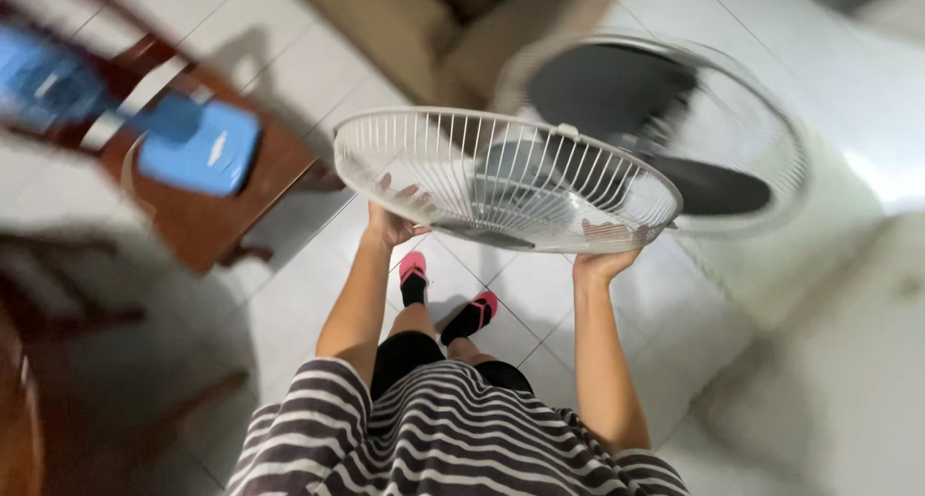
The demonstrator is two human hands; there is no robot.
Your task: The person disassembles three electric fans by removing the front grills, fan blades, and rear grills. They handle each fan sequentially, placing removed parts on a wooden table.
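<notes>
Here, both hands grip a round white wire fan guard [501, 178], a shallow dish of thin radial wires with a solid hub at its middle, held out in front of the body and tilted so its open face shows to the camera. The left hand [393, 218] clasps the guard's near-left rim from below, fingers curled up through the wires so their tips show inside the grille. The right hand [605, 255] closes on the near-right rim in the same way, thumb and fingers wrapped around the outer ring. Both arms are bare and stretched forward from a black-and-white striped shirt [443, 438]. Below the guard, between the arms, the person's feet in pink sandals [453, 294] stand on a white tiled floor [289, 303]. Just behind the guard, to the right, stands the blurred fan itself [674, 130], its rear white wire cage around dark blades. To the left sits a brown wooden chair [207, 216] bearing a flat blue object [198, 149], too blurred to tell more. A tan upholstered seat [424, 24] lies at the top.
</notes>
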